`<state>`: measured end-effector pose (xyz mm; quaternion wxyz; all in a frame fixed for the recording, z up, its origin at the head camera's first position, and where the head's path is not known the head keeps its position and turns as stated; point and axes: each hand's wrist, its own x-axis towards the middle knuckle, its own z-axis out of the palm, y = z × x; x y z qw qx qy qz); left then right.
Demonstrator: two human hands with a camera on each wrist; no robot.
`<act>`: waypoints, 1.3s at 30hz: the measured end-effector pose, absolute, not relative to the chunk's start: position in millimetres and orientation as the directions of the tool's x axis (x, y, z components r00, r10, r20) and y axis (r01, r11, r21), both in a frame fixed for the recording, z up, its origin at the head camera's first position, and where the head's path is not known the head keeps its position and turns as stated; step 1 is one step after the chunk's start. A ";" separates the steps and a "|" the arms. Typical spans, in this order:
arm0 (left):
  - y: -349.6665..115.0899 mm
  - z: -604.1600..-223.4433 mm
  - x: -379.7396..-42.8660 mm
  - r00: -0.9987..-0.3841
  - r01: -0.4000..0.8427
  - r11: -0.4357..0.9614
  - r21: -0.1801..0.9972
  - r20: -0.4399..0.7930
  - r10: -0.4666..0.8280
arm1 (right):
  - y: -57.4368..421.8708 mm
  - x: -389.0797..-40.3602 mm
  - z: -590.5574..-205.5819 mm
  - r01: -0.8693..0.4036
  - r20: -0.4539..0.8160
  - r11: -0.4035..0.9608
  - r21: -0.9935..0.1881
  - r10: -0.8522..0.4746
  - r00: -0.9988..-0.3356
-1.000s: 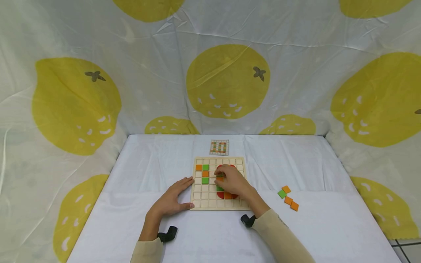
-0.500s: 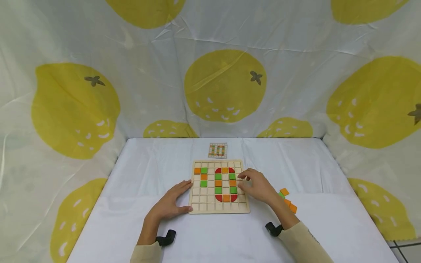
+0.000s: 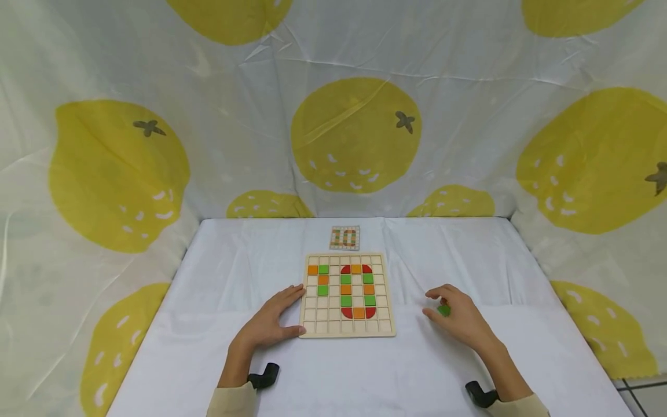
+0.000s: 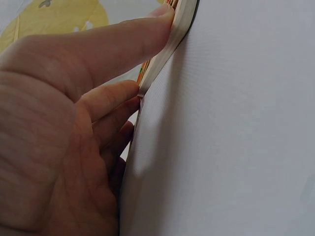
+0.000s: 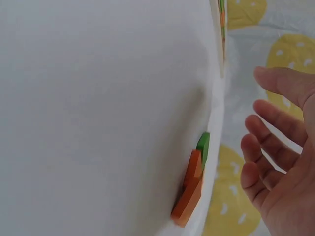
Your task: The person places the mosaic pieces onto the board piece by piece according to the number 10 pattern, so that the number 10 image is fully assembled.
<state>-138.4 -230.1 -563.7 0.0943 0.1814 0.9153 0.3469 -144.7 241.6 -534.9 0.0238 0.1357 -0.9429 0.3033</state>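
Note:
A square wooden grid board lies mid-table with orange, green and red tiles set in its cells; one group forms a ring with red rounded corners. My left hand rests against the board's left edge, thumb and fingertips touching it with the fingers fairly straight. Off to the right, my right hand hovers over loose tiles, its fingers relaxed and apart. Beneath it a green tile shows in the head view. In the right wrist view, the green tile and orange tiles lie on the cloth, clear of the fingers.
Behind the board lies a small pattern card printed with a coloured grid. A white cloth covers the table. A lemon-print curtain stands at the back and sides.
My right hand has moved off the board to the right, over the loose tiles, uncovering the ring of tiles. The left hand has stayed at the board's left edge.

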 end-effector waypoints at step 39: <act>-229.3 -561.1 -139.9 -0.914 0.267 0.690 0.673 -0.049 0.402 | 304.9 -101.2 -545.3 -0.192 0.066 0.851 -0.489 -0.183 -0.981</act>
